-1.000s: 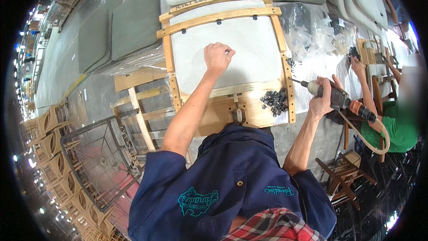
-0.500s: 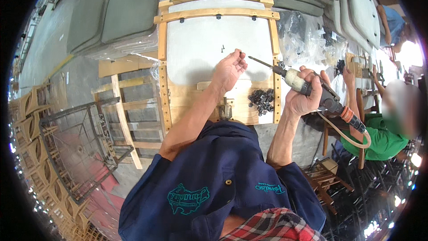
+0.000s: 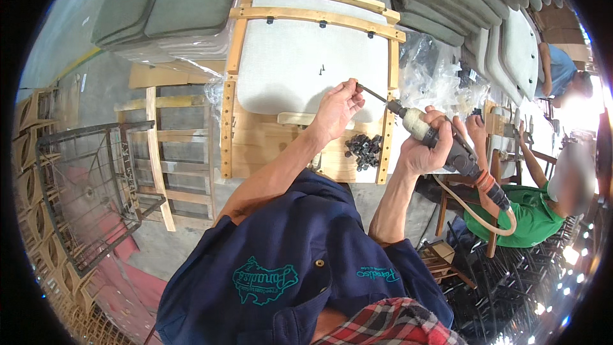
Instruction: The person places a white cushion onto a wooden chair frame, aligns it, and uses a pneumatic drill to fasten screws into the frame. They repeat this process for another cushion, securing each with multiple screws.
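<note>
My right hand (image 3: 429, 144) is wrapped round an air screwdriver (image 3: 458, 153) with a pale taped collar, an orange band and a beige hose. Its long bit (image 3: 373, 93) slants up and left to the fingertips of my left hand (image 3: 340, 107). Those fingers are pinched at the bit's tip; what lies between them is too small to make out. Below them is a pale grey upholstered pad (image 3: 274, 61), inside a wooden frame (image 3: 319, 14) with black clips along its upper rail. A couple of small dark screws (image 3: 322, 70) lie loose on the pad.
A heap of black plastic clips (image 3: 364, 151) sits on the wooden board near my right wrist. Stacked grey pads (image 3: 185, 9) stand left and far right. Clear plastic bags (image 3: 428, 67) lie right. A person in green (image 3: 511, 217) works nearby; a metal rack (image 3: 89, 179) stands left.
The screwdriver's bit has come up to my left fingertips, where a small gap showed before. My right hand and the tool have shifted slightly left. The whole view has turned a little.
</note>
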### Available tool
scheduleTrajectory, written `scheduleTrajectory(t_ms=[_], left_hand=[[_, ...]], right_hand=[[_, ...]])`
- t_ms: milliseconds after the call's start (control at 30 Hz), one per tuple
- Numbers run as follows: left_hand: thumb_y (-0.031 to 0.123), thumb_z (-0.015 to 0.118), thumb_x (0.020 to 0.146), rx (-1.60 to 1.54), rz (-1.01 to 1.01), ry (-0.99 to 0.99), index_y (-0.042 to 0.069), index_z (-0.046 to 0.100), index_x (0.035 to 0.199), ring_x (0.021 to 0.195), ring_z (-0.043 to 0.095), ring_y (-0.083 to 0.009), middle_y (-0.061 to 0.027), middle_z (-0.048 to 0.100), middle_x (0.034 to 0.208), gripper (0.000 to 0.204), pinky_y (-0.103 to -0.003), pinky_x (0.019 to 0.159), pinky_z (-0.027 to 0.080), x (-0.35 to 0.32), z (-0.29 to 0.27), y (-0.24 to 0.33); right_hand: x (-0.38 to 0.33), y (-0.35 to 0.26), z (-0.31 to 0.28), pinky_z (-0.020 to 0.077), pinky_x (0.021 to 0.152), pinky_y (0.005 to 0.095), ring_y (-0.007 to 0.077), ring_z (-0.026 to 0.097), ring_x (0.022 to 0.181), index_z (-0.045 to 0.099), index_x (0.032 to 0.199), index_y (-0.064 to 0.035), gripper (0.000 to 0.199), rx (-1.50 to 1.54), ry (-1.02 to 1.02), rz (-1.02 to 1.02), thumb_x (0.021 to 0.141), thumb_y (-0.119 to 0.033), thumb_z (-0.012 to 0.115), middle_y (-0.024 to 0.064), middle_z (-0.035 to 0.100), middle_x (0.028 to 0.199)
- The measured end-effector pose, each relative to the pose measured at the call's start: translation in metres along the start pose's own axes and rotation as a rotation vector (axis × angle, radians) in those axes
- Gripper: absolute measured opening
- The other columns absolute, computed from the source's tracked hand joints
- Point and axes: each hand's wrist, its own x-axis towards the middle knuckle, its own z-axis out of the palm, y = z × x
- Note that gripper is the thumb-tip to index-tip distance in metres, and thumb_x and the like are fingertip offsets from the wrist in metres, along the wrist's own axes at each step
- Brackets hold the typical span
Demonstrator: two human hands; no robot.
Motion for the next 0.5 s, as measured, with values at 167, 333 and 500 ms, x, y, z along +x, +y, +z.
scheduleTrajectory(t_ms=[167,333,500], left_hand=[[0.024,0.061,0.105,0.052,0.067,0.026,0.011,0.065,0.107,0.087,0.061,-0.0128,0.0000,0.065,0.092,0.014,-0.033,0.091,0.051,0.007,0.001,-0.005],[0.025,0.061,0.105,-0.094,0.071,-0.064,0.010,0.065,0.108,0.088,0.062,-0.0127,-0.0004,0.066,0.094,0.016,-0.034,0.092,0.052,0.007,-0.002,-0.003],[0.028,0.059,0.106,-0.021,0.126,-0.017,0.008,0.064,0.112,0.092,0.064,-0.0154,-0.0031,0.068,0.101,0.021,-0.035,0.093,0.054,0.005,0.002,0.007]], right_hand=[[-0.004,-0.002,0.006,0.0521,0.087,0.0508,0.0253,0.064,0.074,0.054,0.121,-0.0032,0.030,-0.111,-0.138,-0.105,0.091,-0.005,0.056,0.0133,0.061,0.071],[-0.004,0.006,0.010,0.0511,0.091,0.0496,0.0243,0.063,0.076,0.054,0.121,-0.0039,0.028,-0.074,-0.082,-0.029,0.093,-0.006,0.056,0.0119,0.061,0.072],[0.004,0.011,0.002,0.0479,0.096,0.0506,0.0225,0.063,0.079,0.053,0.121,-0.0054,0.027,0.003,-0.030,0.044,0.095,-0.007,0.056,0.0089,0.059,0.074]])
